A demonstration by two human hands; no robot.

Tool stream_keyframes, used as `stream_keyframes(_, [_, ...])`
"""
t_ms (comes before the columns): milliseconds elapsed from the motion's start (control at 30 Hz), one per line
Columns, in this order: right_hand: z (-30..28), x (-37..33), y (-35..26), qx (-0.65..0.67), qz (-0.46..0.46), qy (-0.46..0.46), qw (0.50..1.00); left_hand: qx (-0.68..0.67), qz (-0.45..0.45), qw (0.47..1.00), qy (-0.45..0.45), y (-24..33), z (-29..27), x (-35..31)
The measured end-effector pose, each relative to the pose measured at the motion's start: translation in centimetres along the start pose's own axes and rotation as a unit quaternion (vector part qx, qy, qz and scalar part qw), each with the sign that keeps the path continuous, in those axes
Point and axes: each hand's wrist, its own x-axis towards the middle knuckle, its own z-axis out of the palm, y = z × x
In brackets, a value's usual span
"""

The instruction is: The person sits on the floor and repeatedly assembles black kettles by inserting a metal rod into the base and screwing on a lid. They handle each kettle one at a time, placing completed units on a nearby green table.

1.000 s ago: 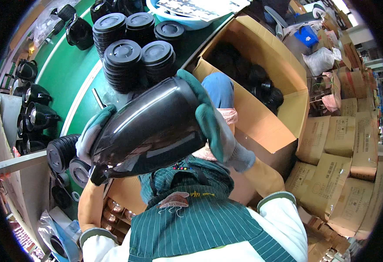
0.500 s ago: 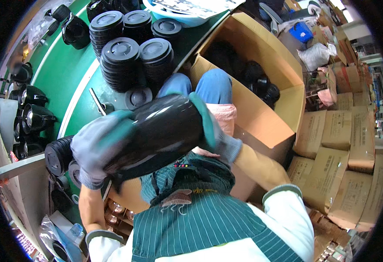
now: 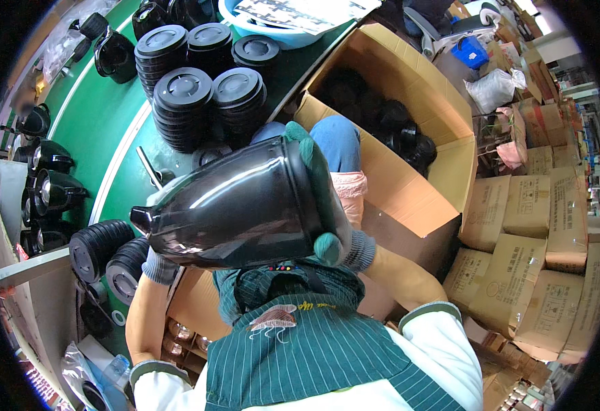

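A glossy black jug (image 3: 231,205) lies tilted on its side in front of my chest, its short spout pointing left. My right hand (image 3: 324,198), in a grey and green glove, wraps round the wide rimmed end at the right. Behind the spout end is my gloved left hand (image 3: 159,264), holding the jug from below; only its cuff and a bit of glove show, and the jug hides its fingers. Just beyond, several stacks of round black plastic discs (image 3: 183,85) stand on the green table (image 3: 101,161). A metal rod (image 3: 148,166) sticks up beside my left hand.
An open cardboard box (image 3: 402,195) with black parts inside stands at the right. More disc stacks (image 3: 98,250) lie tipped at the left. Black jugs (image 3: 59,186) line the far left side. A light blue basin (image 3: 279,31) sits at the back. Closed cartons (image 3: 532,253) are piled at far right.
The jug has turned in my hands, so its spout now shows at the left. My left hand has slipped behind it. My right hand remains on the wide end.
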Motion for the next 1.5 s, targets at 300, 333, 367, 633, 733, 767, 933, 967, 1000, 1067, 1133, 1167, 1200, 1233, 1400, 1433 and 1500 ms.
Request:
stream_keyframes(300, [2.4, 1.8, -3.0, -0.089, 0.096, 0.105, 0.986, 0.52, 0.398, 0.75, -0.09, 7.3, 7.8, 0.0])
stream_keyframes(333, [3.0, 3.0, -4.6, -0.189, 0.091, 0.083, 0.974, 0.47, 0.36, 0.8, -0.099, 6.1, 6.1, 0.2])
stream_keyframes(367, [2.8, 3.2, -4.6, -0.236, 0.028, 0.068, 0.969, 0.415, 0.324, 0.844, -0.101, 5.2, 5.6, 0.4])
stream_keyframes(633, [1.6, 2.0, -3.5, 0.048, 0.184, 0.167, 0.968, 0.547, 0.324, 0.763, -0.118, 6.4, 11.4, -1.7])
stream_keyframes(733, [-0.1, -0.3, -1.7, 0.1, 0.222, 0.178, 0.954, 0.597, 0.38, 0.691, -0.146, 7.1, 14.3, -1.7])
stream_keyframes(767, [-0.9, -1.1, -0.7, 0.083, 0.219, 0.167, 0.958, 0.635, 0.381, 0.659, -0.13, 7.1, 13.8, -1.7])
stream_keyframes(933, [-6.3, -2.8, -0.6, 0.288, 0.253, 0.061, 0.922, 0.618, 0.331, 0.684, -0.2, 6.9, 17.0, -0.6])
stream_keyframes(967, [-7.3, -3.5, -0.6, 0.317, 0.258, 0.042, 0.912, 0.594, 0.251, 0.73, -0.226, 7.5, 18.8, -0.6])
stream_keyframes(1000, [-7.5, -5.2, 0.4, 0.201, 0.231, 0.053, 0.95, 0.563, 0.169, 0.769, -0.252, 8.1, 20.1, -0.7])
stream_keyframes(1067, [-7.8, -7.0, 1.8, -0.135, 0.154, 0.022, 0.978, 0.397, 0.125, 0.831, -0.37, 8.3, 19.9, -0.1])
stream_keyframes(1133, [-8.9, -7.9, 2.3, -0.325, 0.119, -0.026, 0.938, 0.342, 0.085, 0.851, -0.388, 7.9, 20.1, -0.8])
stream_keyframes(1167, [-8.9, -8.8, 2.6, -0.306, 0.148, -0.017, 0.941, 0.314, 0.084, 0.868, -0.375, 7.4, 19.9, -1.2])
stream_keyframes(1200, [-9.3, -9.6, 2.7, -0.286, 0.176, -0.007, 0.942, 0.286, 0.082, 0.883, -0.363, 6.7, 19.8, -1.4])
stream_keyframes(1233, [-9.3, -9.6, 2.5, -0.103, 0.193, 0.025, 0.976, 0.284, 0.081, 0.888, -0.353, 6.4, 19.7, -1.6])
stream_keyframes(1400, [-10.3, -9.2, 2.0, -0.02, 0.19, 0.099, 0.977, 0.265, 0.057, 0.911, -0.311, 5.0, 19.3, -2.4])
stream_keyframes(1433, [-10.1, -8.8, 1.5, -0.245, 0.174, 0.092, 0.949, 0.32, 0.117, 0.889, -0.306, 5.2, 19.3, -2.6])
stream_keyframes(1500, [-8.9, -7.4, -0.5, -0.444, 0.147, 0.097, 0.879, 0.419, 0.235, 0.826, -0.294, 5.9, 19.7, -3.0])
